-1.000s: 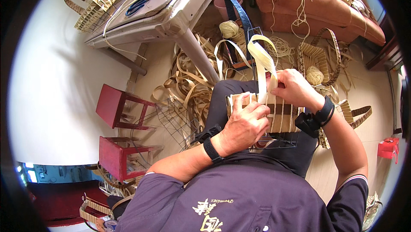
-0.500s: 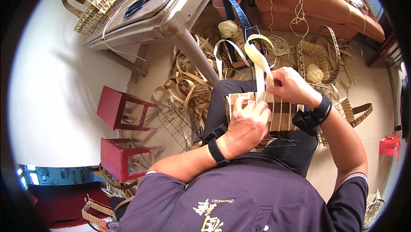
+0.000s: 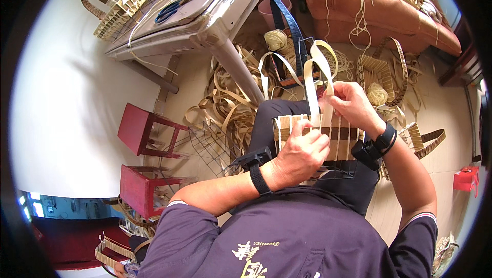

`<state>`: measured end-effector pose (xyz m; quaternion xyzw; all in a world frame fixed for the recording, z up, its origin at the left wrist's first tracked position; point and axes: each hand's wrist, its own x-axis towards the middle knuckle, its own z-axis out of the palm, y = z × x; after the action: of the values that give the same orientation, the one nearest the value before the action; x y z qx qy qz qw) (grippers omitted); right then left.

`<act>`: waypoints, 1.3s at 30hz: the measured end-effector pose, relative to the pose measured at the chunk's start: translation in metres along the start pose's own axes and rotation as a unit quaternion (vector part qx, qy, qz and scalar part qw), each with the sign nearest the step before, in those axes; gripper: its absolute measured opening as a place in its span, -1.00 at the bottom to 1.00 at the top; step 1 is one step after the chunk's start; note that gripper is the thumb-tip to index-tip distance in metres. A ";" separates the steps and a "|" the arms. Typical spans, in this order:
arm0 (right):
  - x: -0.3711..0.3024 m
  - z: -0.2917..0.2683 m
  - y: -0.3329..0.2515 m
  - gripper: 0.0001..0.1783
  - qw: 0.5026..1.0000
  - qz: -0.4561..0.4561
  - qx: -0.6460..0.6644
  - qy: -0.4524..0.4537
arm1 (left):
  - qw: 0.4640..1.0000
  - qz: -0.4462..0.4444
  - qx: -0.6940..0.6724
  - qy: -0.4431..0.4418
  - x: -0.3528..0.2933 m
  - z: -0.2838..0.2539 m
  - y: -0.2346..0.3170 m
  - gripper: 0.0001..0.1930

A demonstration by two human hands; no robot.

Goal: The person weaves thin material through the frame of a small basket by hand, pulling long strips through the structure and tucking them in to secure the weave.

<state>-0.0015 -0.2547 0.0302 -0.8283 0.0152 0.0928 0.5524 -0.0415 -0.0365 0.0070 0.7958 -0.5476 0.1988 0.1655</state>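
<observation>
On my lap lies a half-woven basket (image 3: 338, 150), with a black wire frame and brown and cream strips across it. A pale cream flat strip (image 3: 320, 60) rises from its upper edge in a tall loop. My right hand (image 3: 353, 104) pinches this strip between thumb and fingers just above the basket. Against the basket's left part rests my left hand (image 3: 303, 154), its fingers curled by the foot of the strip. Whatever lies between the left fingertips is hidden.
A grey table (image 3: 189, 21) holding scissors (image 3: 174, 9) stands far left, over a heap of strips (image 3: 225, 85). Red stools (image 3: 137, 130) and a wire frame (image 3: 210, 144) are left. A finished-looking basket (image 3: 378, 73) and a padded seat (image 3: 369, 16) are right.
The loop of cream strip has shifted right and now stands with its sides apart. My left hand has slid slightly right and down along the basket. My right hand keeps hold of the strip.
</observation>
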 end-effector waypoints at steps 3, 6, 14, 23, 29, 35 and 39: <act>-0.005 0.003 0.000 -0.80 0.997 -0.034 0.057 0.028 | 0.999 0.018 -0.042 -0.009 -0.005 -0.003 0.003 -0.91; -0.011 0.000 0.005 -0.83 0.991 -0.104 -0.079 0.030 | 0.993 0.033 -0.107 -0.023 -0.013 -0.005 0.003 -0.89; -0.081 -0.004 -0.018 -0.48 0.869 -0.394 -0.298 -0.029 | 0.952 0.064 -0.300 -0.017 -0.015 -0.046 0.024 -0.89; -0.119 0.031 0.008 -0.52 0.877 -0.357 -0.227 -0.230 | 0.937 -0.120 -0.317 0.079 0.013 -0.053 -0.018 -0.73; -0.131 0.031 0.010 -0.76 0.925 -0.286 -0.075 -0.236 | 0.935 -0.283 -0.206 0.051 0.021 -0.005 -0.063 -0.66; -0.135 0.021 0.009 -0.82 0.937 -0.198 0.036 -0.285 | 0.978 -0.165 -0.111 0.065 0.032 0.005 -0.066 -0.87; -0.138 0.022 0.012 -0.80 0.932 -0.182 0.026 -0.313 | 0.990 -0.118 -0.057 0.048 0.037 -0.003 -0.056 -0.82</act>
<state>-0.1412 -0.2495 0.0346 -0.7309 -0.3073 0.2451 0.5579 0.0228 -0.0453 0.0257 0.8338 -0.4516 0.1837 0.2590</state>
